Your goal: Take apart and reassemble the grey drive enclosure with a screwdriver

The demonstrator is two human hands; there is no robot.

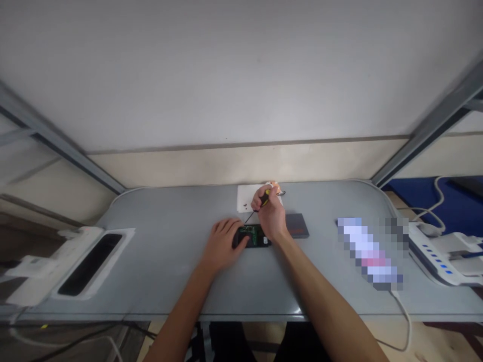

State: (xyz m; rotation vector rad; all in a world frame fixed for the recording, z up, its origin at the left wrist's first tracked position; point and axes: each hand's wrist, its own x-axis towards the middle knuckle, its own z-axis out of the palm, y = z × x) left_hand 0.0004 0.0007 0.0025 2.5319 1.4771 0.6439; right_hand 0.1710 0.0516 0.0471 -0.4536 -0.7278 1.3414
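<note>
- Left grip [227,240]: a bare human hand, slim-fingered, with a plain, uncovered back.
- Right grip [272,213]: likewise a bare hand, its knuckles rounded; the nails are too small to make out.
- Just behind the left grip, a narrow, bare left wrist [210,267], then an uncovered left forearm [188,304] that looks broader farther from the grip.
- Just behind the right grip, a bare right wrist [284,240] and a smooth, uncovered right forearm [320,286], likewise broader farther back.
- Below both grips, black legwear [231,343] covering both legs, its seams and fabric too dark to tell.
</note>
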